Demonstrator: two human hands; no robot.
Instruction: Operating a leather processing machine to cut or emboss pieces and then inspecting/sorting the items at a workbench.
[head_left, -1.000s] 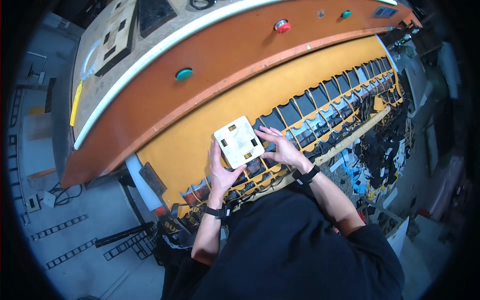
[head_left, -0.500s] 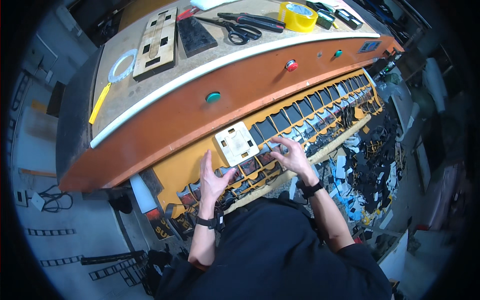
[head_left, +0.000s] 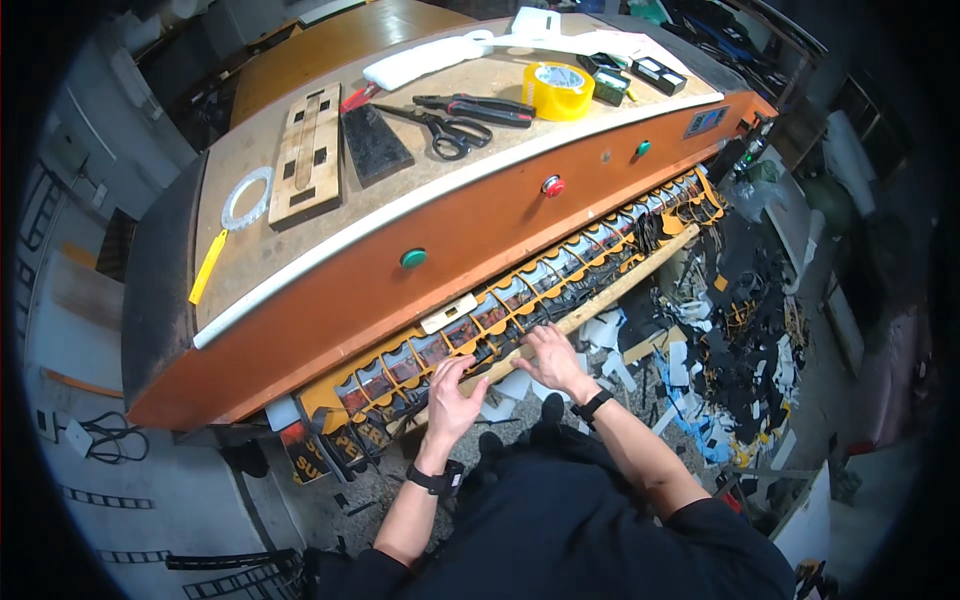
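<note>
My left hand [head_left: 455,405] is open over the near edge of a yellow perforated sheet [head_left: 352,408], its thumb spread from curved fingers. To its right, my right hand [head_left: 556,358] is also open, its fingertips over a long pale wooden bar [head_left: 622,285]; whether they touch it I cannot tell. Neither hand holds anything. Beyond my hands, a cream slotted block [head_left: 449,314] lies on the sheet, its far part hidden beneath the machine's orange front panel [head_left: 345,320]. Dark and grey patches show through the sheet's rows of openings.
Above the panel, the worktop holds a slotted wooden block [head_left: 307,155], scissors [head_left: 445,132], pliers [head_left: 475,108], yellow tape [head_left: 558,92], a clear tape ring [head_left: 246,198] and a yellow cutter [head_left: 207,268]. Green buttons and a red button [head_left: 553,187] stick out from the panel. Scraps [head_left: 745,345] litter the floor at right.
Both hands have drawn back toward me from beside the cream block. The block and sheet now sit farther under the orange panel, hiding the sheet's far rows. The view has shifted too.
</note>
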